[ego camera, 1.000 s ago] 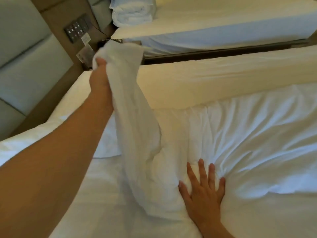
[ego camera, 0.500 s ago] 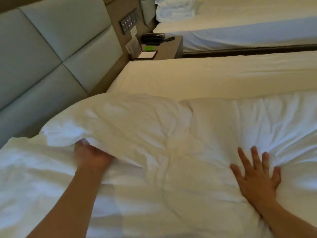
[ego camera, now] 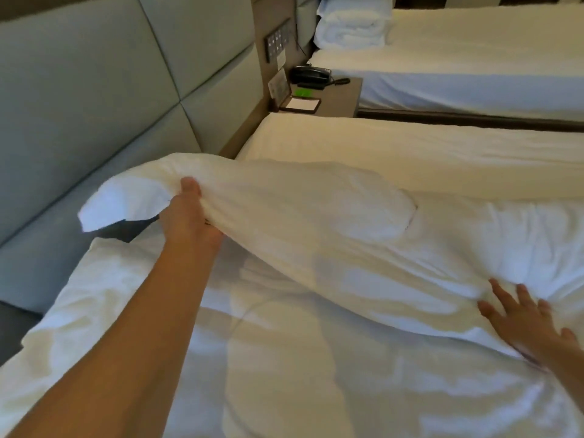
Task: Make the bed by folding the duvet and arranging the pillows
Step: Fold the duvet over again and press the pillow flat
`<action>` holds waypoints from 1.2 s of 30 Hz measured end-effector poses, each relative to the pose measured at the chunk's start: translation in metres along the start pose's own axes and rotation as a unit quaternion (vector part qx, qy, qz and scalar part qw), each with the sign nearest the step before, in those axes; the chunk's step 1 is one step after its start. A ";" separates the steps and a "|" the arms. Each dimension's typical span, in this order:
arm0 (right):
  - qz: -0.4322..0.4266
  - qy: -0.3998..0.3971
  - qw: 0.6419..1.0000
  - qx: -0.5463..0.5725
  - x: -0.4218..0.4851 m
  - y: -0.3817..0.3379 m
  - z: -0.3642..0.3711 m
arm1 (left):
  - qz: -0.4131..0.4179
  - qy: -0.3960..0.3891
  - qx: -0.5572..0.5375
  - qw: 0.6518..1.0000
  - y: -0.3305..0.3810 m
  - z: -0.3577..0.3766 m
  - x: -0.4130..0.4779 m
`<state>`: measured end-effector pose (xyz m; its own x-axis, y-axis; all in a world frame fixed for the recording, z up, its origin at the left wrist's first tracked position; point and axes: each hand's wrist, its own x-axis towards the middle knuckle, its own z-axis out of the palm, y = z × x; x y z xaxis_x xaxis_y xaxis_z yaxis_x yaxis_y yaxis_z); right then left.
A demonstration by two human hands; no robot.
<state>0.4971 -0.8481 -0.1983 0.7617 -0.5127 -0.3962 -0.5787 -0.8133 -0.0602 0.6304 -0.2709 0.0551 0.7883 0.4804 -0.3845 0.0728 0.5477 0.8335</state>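
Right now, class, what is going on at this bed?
A person is making a hotel bed with bare hands. The left hand has a closed grip on the edge of the white duvet, holding that end raised above the mattress near the padded headboard. The right hand lies flat, fingers spread, on the duvet. No pillow is clearly visible on this bed.

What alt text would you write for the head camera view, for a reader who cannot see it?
A person's left hand grips and lifts a corner of a white duvet over a bed, while the right hand presses flat on it. A padded headboard is at left; beyond are a nightstand with a telephone and a second bed.
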 end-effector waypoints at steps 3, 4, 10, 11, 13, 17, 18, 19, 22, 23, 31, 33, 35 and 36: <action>0.048 0.030 0.996 0.072 -0.008 -0.023 -0.014 | -0.022 0.039 0.000 0.999 -0.031 -0.061 0.016; 0.067 0.038 0.990 0.120 -0.041 -0.057 -0.039 | -0.035 0.052 0.007 0.998 -0.040 -0.075 0.023; -0.104 0.190 0.946 0.241 -0.159 -0.272 -0.095 | -0.016 0.043 0.061 0.997 -0.053 -0.077 0.037; -0.146 0.155 0.949 0.233 -0.164 -0.303 -0.090 | -0.017 0.045 0.088 0.995 -0.053 -0.078 0.037; -0.200 0.098 0.956 0.191 -0.165 -0.352 -0.074 | -0.028 0.037 0.074 0.996 -0.054 -0.083 0.039; -0.174 0.032 0.963 0.204 -0.143 -0.377 -0.023 | -0.038 -0.002 0.040 0.998 -0.064 -0.087 0.046; -0.166 0.032 0.962 0.213 -0.138 -0.373 -0.012 | -0.028 0.014 0.038 0.999 -0.068 -0.090 0.050; -0.163 0.043 0.962 0.215 -0.134 -0.368 -0.003 | -0.010 0.052 0.059 0.997 -0.070 -0.092 0.053; -0.173 0.094 0.957 0.213 -0.132 -0.355 0.019 | 0.113 0.210 0.227 0.944 -0.051 -0.090 0.049; -0.175 0.111 0.954 0.218 -0.133 -0.353 0.025 | 0.182 0.221 0.254 0.924 -0.039 -0.082 0.040; -0.184 0.196 0.935 0.233 -0.122 -0.351 0.050 | 0.284 -0.080 0.655 0.696 0.016 0.130 0.094; -0.187 0.207 0.931 0.235 -0.120 -0.349 0.054 | 0.187 -0.087 0.760 0.617 0.008 0.139 0.139; -0.193 0.219 0.926 0.239 -0.118 -0.347 0.059 | 0.104 -0.112 0.777 0.610 0.001 0.130 0.170; -0.196 0.227 0.922 0.244 -0.117 -0.346 0.063 | 0.065 -0.120 0.766 0.628 -0.003 0.125 0.185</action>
<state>0.5897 -0.4896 -0.1889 0.9197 -0.3575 0.1625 -0.2096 -0.7968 -0.5668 0.8523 -0.2697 0.0314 0.9043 0.2357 -0.3559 0.3567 -0.8754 0.3264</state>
